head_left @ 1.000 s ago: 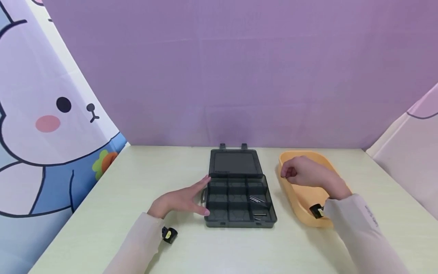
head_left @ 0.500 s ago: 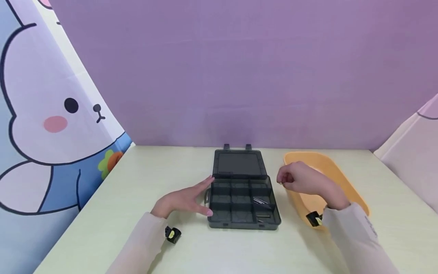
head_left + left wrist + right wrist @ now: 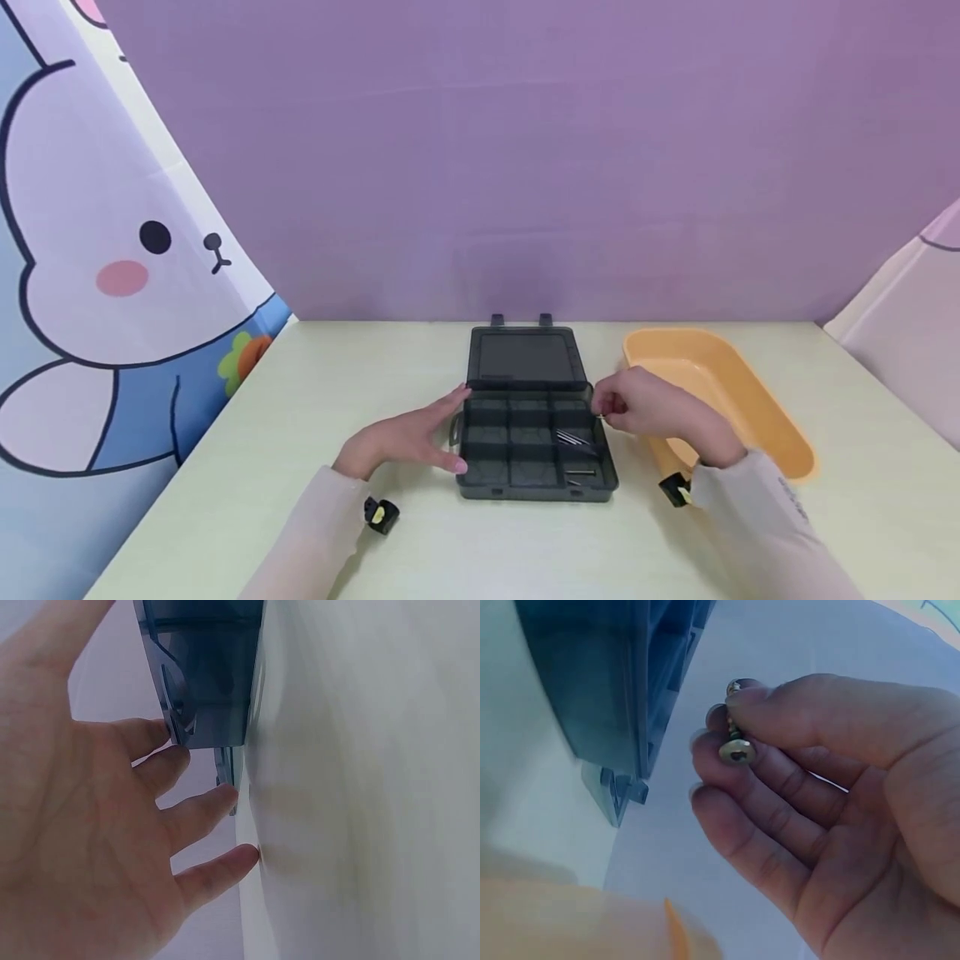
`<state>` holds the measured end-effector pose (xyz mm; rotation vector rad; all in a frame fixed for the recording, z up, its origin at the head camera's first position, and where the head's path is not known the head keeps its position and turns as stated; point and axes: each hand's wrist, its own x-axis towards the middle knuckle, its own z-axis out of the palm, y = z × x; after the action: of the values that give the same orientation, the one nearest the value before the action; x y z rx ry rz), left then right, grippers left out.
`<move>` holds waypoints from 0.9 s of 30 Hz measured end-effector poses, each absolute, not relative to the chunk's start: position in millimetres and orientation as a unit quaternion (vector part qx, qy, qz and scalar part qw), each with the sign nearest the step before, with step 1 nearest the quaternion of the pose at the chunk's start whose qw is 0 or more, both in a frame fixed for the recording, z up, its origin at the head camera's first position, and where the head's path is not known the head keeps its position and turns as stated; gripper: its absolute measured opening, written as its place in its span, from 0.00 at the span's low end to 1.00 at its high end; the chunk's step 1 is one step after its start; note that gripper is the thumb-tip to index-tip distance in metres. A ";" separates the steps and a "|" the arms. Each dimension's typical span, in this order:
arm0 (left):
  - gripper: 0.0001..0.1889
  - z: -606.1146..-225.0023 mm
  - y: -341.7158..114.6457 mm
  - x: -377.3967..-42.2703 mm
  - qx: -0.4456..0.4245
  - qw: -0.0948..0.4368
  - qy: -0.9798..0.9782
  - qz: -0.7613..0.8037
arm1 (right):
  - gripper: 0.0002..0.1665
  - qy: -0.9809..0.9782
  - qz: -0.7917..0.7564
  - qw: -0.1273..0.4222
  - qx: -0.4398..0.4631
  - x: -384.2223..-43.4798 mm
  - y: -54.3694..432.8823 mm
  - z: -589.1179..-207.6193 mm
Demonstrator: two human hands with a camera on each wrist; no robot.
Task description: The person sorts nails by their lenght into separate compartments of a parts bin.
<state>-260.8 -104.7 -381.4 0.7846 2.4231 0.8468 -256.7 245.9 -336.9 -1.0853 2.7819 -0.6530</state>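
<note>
A dark translucent compartment box (image 3: 532,493) lies with its lid (image 3: 525,356) folded back. My left hand (image 3: 405,437) has its fingers spread, with thumb and forefinger at the box's left side. My right hand (image 3: 651,406) is over the box's right edge. In the right wrist view it pinches a brass-coloured screw (image 3: 737,752) between thumb and fingers; a shiny end shows past the thumb tip, and I cannot tell whether it belongs to a second screw. Thin silver pins (image 3: 573,438) lie in the middle right compartment, and slim metal pieces (image 3: 581,473) in the front right one.
To the right of the box stands a yellow-orange tray (image 3: 780,433), partly hidden by my right arm. The pale table (image 3: 360,358) ends at a purple cloth backdrop (image 3: 525,167). A printed cartoon cloth (image 3: 75,250) hangs on the left.
From over the tray, my right hand has moved left and a little nearer to me, up to the box's right edge, with the screw pinched. My left hand stays beside the box.
</note>
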 end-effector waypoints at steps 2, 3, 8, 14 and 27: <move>0.59 -380.6 -105.1 -260.6 0.285 0.221 0.882 0.302 | 0.08 0.910 -0.213 0.051 -0.352 -255.8 243.3 -336.9; 0.59 -380.2 -105.1 -260.6 0.286 0.217 0.884 0.298 | 0.08 0.910 -0.214 0.055 -0.350 -255.4 242.1 -337.2; 0.59 -378.2 -103.3 -260.4 0.288 0.213 0.889 0.284 | 0.07 0.908 -0.219 0.059 -0.353 -254.0 236.7 -340.6; 0.59 -378.5 -101.2 -258.3 0.282 0.217 0.888 0.290 | 0.08 0.903 -0.213 0.062 -0.369 -251.9 231.3 -345.5; 0.59 -382.0 -97.3 -257.3 0.284 0.217 0.889 0.285 | 0.09 0.891 -0.199 0.059 -0.403 -241.0 222.7 -348.5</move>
<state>-257.3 -97.3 -382.0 0.7881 2.4639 0.7909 -241.0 222.7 -348.5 -1.2206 2.7008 -0.6024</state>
